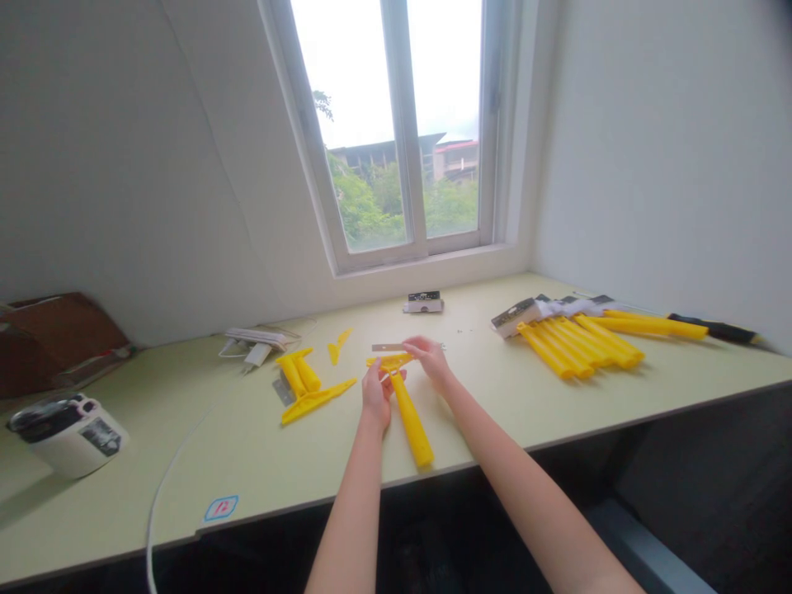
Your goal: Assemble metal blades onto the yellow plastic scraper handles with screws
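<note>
Pale green desk below a window. Far right: a row of yellow plastic handles lying side by side. Far left: small white rice cooker. Mid-desk: left hand clenched around the upper end of a long yellow handle, which lies toward the near edge. Right hand has fingertips on a flat yellow piece; firmness of grip unclear. Steel strip just beyond.
</note>
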{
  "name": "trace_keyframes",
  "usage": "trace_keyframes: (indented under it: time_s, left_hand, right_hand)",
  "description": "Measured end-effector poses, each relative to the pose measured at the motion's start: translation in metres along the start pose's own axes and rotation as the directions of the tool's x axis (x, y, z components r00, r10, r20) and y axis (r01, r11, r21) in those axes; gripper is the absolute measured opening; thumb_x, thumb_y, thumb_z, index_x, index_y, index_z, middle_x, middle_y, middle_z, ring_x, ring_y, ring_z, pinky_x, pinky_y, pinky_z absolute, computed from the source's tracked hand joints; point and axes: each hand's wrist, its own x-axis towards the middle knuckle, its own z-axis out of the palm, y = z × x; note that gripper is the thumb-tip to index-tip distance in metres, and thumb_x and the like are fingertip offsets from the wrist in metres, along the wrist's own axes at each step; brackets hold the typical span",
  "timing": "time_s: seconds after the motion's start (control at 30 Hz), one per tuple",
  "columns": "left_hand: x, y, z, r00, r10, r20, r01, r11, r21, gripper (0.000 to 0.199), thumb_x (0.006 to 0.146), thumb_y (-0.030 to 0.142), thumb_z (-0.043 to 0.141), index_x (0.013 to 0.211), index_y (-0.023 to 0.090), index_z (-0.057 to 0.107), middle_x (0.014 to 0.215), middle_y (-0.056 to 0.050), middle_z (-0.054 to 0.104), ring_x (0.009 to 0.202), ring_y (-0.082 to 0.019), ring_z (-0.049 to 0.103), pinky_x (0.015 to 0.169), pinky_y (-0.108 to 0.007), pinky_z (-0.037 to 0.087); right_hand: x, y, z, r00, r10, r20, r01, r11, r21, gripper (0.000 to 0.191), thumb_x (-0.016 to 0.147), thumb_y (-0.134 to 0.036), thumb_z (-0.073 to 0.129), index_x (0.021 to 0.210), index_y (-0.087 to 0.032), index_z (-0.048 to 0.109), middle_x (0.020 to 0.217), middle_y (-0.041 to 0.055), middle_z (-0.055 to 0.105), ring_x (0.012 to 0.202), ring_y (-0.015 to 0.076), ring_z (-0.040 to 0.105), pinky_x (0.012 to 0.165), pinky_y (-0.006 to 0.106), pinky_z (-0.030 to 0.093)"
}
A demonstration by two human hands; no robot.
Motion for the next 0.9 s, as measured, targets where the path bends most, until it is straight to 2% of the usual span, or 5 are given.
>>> trace_keyframes:
  time_s: [0.23,0.4,0.53,0.73,0.9]
  left_hand:
    - [-0.001,-0.002,0.000,1.000,0.020,0.001,-0.020,0.999,0.032,0.017,0.071,0.027,0.057,0.083,0.014,0.053,0.072,-0.004,0.064,0.057,-0.017,0.063,0.063,-0.032,0.051]
    - [-0.001,-0.004,-0.001,0.999,0.025,0.047,-0.029,0.996,0.089,0.021,0.068,0.027,0.061,0.083,0.014,0.053,0.076,-0.004,0.064,0.058,-0.016,0.063,0.064,-0.031,0.050]
    - [0.000,-0.004,-0.002,0.998,0.007,0.067,-0.014,0.995,0.102,0.022,0.068,0.028,0.060,0.083,0.014,0.053,0.075,-0.004,0.064,0.059,-0.016,0.063,0.063,-0.030,0.050]
    - [0.001,-0.005,-0.003,0.997,-0.006,0.082,-0.003,0.994,0.112,0.023,0.068,0.029,0.061,0.084,0.014,0.052,0.073,-0.004,0.064,0.060,-0.017,0.063,0.062,-0.030,0.049]
    - [0.001,-0.006,-0.003,0.997,0.001,0.080,-0.010,0.994,0.112,0.023,0.068,0.028,0.061,0.083,0.015,0.052,0.074,-0.003,0.064,0.060,-0.017,0.063,0.064,-0.031,0.049]
  right_hand:
    - [-0.001,-0.009,-0.003,0.974,0.115,-0.196,-0.044,0.942,0.332,0.027,0.055,-0.029,0.071,0.077,-0.017,0.061,0.054,-0.0055,0.050,0.046,0.0066,0.044,0.044,0.021,0.031]
    - [0.004,-0.009,-0.011,0.905,0.289,-0.312,-0.099,0.856,0.507,0.024,0.060,-0.032,0.067,0.077,-0.018,0.060,0.052,-0.0055,0.048,0.042,0.0052,0.042,0.036,0.018,0.026]
    - [0.008,-0.010,-0.016,0.870,0.332,-0.365,-0.052,0.798,0.601,0.014,0.068,-0.030,0.060,0.075,-0.019,0.058,0.058,-0.0052,0.055,0.037,0.0015,0.035,0.035,0.016,0.029]
    - [0.006,-0.016,-0.016,0.895,0.409,-0.180,-0.197,0.724,0.661,0.016,0.078,-0.035,0.044,0.074,-0.021,0.049,0.063,-0.0011,0.063,0.034,0.0039,0.038,0.032,0.015,0.027]
    - [0.006,-0.015,-0.015,0.932,0.347,-0.105,-0.167,0.668,0.725,0.015,0.075,-0.022,0.043,0.082,-0.019,0.056,0.061,-0.0007,0.060,0.052,0.0092,0.055,0.045,0.019,0.042]
